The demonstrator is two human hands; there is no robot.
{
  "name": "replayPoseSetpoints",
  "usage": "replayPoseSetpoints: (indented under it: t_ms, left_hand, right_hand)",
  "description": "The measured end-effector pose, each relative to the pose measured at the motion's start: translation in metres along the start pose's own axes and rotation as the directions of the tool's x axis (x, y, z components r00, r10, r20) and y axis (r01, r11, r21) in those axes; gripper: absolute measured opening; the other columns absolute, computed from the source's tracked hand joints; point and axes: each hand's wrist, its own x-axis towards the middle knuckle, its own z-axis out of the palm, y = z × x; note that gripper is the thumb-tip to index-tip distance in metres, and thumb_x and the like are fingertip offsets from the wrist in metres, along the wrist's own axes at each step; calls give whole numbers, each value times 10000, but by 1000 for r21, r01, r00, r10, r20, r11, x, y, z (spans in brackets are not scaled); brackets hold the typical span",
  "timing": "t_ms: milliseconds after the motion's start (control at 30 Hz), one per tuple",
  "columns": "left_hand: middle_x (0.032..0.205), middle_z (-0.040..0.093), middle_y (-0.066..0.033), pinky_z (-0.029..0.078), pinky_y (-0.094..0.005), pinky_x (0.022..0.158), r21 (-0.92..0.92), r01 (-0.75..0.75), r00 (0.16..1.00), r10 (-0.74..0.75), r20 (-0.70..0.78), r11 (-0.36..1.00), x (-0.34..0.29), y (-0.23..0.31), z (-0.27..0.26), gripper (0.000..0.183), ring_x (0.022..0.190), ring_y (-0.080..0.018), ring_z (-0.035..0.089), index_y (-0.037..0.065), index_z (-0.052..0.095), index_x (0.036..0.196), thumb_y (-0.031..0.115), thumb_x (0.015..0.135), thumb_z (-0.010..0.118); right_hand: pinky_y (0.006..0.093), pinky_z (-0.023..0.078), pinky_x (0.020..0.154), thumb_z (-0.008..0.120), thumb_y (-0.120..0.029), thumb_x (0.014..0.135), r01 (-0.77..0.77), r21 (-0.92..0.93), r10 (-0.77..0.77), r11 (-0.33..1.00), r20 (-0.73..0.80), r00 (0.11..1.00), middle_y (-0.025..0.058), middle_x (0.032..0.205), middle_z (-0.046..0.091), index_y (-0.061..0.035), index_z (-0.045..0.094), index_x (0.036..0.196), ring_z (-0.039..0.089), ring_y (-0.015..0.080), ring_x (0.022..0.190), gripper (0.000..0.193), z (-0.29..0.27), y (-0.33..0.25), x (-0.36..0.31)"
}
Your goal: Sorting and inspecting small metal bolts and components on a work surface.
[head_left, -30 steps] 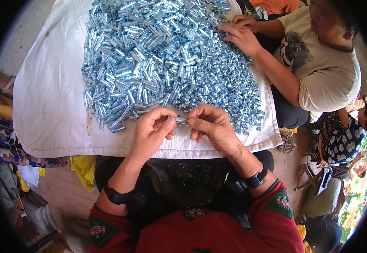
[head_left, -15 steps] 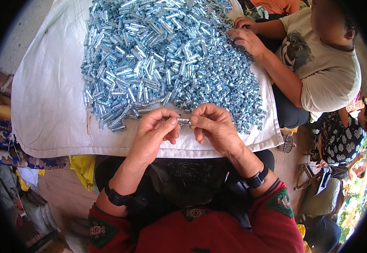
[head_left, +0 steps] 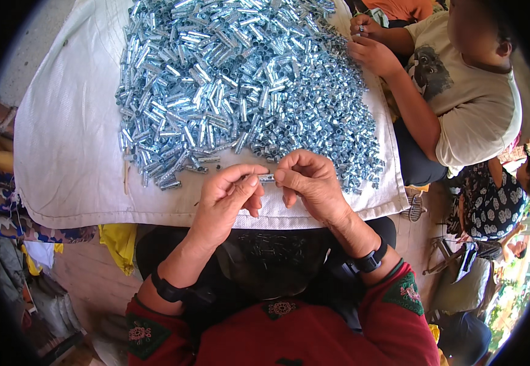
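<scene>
In front of my chest, just over the near edge of the white cloth, a short slotted metal sleeve (head_left: 266, 178) is held level between my two hands. Its left end is pinched by the thumb and fingers of my left hand (head_left: 227, 196). My right hand (head_left: 315, 188) closes thumb and fingertips at the other end; those fingertips hide whatever sits there. Beyond my hands spreads a heap of shiny bluish-silver metal parts: longer slotted sleeves (head_left: 198, 91) to the left and middle, small short nut-like pieces (head_left: 338, 122) to the right.
The white woven cloth (head_left: 70, 146) lies under the heap. A co-worker (head_left: 472, 104) sits at the right edge, both hands (head_left: 374, 52) near the pieces. Below the cloth's near edge is a dark container (head_left: 271, 262) with small parts. Yellow cloth (head_left: 118, 244) hangs at the left.
The co-worker's hands have drawn back from the heap, one now holding a small metal piece. My left hand has shifted slightly; both hands still hold the sleeve.
</scene>
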Motion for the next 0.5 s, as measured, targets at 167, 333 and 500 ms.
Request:
replayPoseSetpoints:
  t_ms: [167,333,500]
  left_hand:
    - [732,557,-45,448,-199,509,-43,-16,999,15,-36,999,-2,-4,3,240,565,-74,522,-23,557,1054,175,930,499]
    - [722,549,-43,436,-199,493,-46,-49,998,47,-48,998,-6,-12,3,245,553,-70,511,-18,558,1038,195,935,493]
    - [712,536,-27,418,-197,475,-118,-25,1000,23,-13,993,-11,-13,1,253,551,-60,498,-7,562,1028,218,936,492]
  right_hand:
    - [191,439,434,626,12,804,74,-60,-75,995,-15,997,47,700,579,13,565,832,538,78,487,67,5,3,-3]
    - [190,442,434,622,12,811,98,-142,-101,985,-10,995,45,698,582,15,556,821,551,78,500,67,12,1,-7]
    - [190,446,431,645,-27,810,122,-103,-118,987,47,992,46,686,576,14,538,815,551,84,492,115,10,2,-9]
